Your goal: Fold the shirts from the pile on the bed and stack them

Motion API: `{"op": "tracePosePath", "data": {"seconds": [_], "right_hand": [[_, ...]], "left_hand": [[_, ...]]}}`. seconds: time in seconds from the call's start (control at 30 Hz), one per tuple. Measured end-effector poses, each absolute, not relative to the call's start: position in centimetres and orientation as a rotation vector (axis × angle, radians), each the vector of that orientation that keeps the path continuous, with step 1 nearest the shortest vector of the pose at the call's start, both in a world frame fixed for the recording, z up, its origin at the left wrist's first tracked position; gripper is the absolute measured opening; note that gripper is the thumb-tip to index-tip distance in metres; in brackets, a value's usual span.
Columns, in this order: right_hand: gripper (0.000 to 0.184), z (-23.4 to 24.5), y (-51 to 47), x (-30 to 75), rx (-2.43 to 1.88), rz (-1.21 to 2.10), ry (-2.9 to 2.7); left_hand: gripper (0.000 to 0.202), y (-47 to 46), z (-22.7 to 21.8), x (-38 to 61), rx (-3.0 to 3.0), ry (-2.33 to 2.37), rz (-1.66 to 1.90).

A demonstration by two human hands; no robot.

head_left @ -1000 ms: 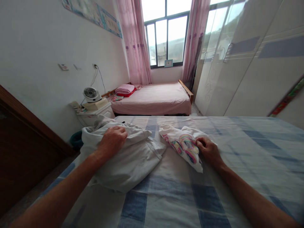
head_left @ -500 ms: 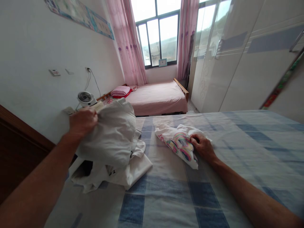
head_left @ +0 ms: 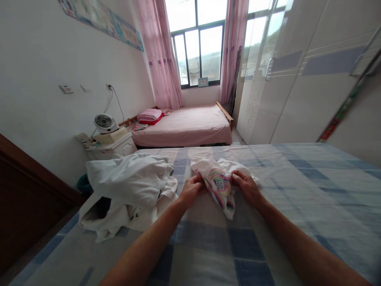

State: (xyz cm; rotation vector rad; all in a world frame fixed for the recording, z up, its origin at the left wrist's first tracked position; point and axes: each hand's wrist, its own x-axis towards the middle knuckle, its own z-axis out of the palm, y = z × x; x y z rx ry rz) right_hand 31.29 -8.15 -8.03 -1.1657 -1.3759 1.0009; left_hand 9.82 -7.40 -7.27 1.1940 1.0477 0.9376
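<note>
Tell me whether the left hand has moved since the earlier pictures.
Yes: against the nightstand, the left hand has moved rightward, from the pale clothes to the white printed garment.

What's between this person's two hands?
In the head view, a white garment with a colourful print lies between the left hand and the right hand, touching both.

White garment with multicolour print [head_left: 219,186] is lying bunched on blue-checked sheet [head_left: 202,246], print facing up, narrow corner pointing toward camera.
</note>
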Motion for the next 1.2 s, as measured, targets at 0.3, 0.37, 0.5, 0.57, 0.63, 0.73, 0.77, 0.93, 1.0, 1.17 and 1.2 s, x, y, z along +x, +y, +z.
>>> {"op": "tracePosePath", "data": {"seconds": [0.3,0.37,0.5,0.57,0.63,0.73,0.77,0.93,1.0,1.17,1.2], "right_hand": [[0.033,-7.3,-9.1,29.1,-0.992,1.323,-1.386],[0.029,-7.1,-9.3,28.7,-1.042,1.171,-1.484],[0.016,-6.6,-9.7,28.1,-1.181,0.854,-1.627],[0.018,-6.0,-9.9,28.2,-1.21,0.721,-1.692],[0.019,-5.0,-9.7,29.0,-1.262,0.545,-1.692],[0.019,-2.7,-9.3,31.7,-1.374,0.258,-1.432],[0.021,-1.8,-9.2,32.8,-1.389,0.186,-1.299],[0.022,1.4,-9.8,35.8,-1.309,0.147,-1.188],[0.022,1.1,-10.0,35.1,-1.319,0.154,-1.363],[0.022,-3.2,-9.3,32.6,-1.464,0.229,-1.767],[0.023,-4.2,-9.2,32.4,-1.519,0.243,-1.863]], "left_hand": [[0.032,-8.6,-7.6,11.7,0.84,0.772,0.984],[0.031,-8.8,-7.5,11.9,0.941,0.805,1.016],[0.022,-9.0,-7.1,12.4,1.141,0.888,1.099],[0.017,-8.9,-6.5,12.3,1.238,0.939,1.108],[0.015,-8.4,-5.4,11.4,1.324,0.98,1.134],[0.014,-7.6,-2.5,8.6,1.434,1.046,1.32],[0.016,-7.4,-1.3,7.4,1.468,1.094,1.406],[0.017,-8.3,2.8,4.0,1.585,1.277,1.655],[0.016,-8.9,2.8,4.1,1.72,1.375,1.545],[0.012,-8.8,1.2,4.3,2.201,1.617,1.204],[0.012,-8.7,1.1,4.1,2.258,1.654,1.151]]}}
